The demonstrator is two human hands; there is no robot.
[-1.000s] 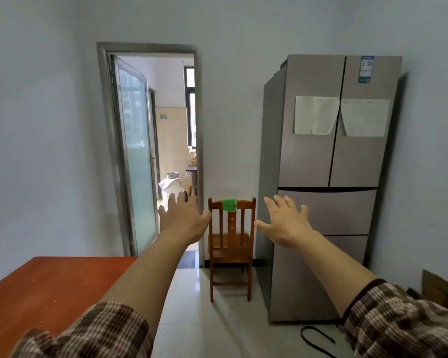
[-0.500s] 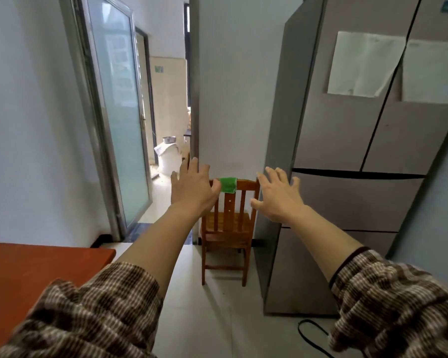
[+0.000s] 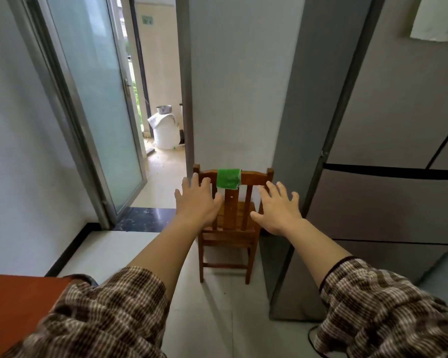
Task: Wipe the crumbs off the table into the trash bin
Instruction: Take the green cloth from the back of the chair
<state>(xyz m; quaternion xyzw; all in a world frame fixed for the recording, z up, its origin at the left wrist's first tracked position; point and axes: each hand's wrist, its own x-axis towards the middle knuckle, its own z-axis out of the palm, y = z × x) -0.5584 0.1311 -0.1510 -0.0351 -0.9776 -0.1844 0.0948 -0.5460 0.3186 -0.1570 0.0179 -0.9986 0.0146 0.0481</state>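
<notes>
Red-brown table (image 3: 16,306) lower left; green cloth (image 3: 228,178) draped on wooden chair (image 3: 226,240); left grip (image 3: 197,202), right grip (image 3: 279,210) spread, empty

Head cam, wide-angle, faces fwd/down, close on chair (image 3: 230,210).

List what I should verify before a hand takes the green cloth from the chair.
1. Green cloth draped over the top rail of the chair, unobstructed: ok.
2. Left hand open and empty: ok.
3. Right hand open and empty: ok.
4. Trash bin located: not ok, none in view.
5. Crumbs on the table: cannot tell, only a corner shows.
</notes>
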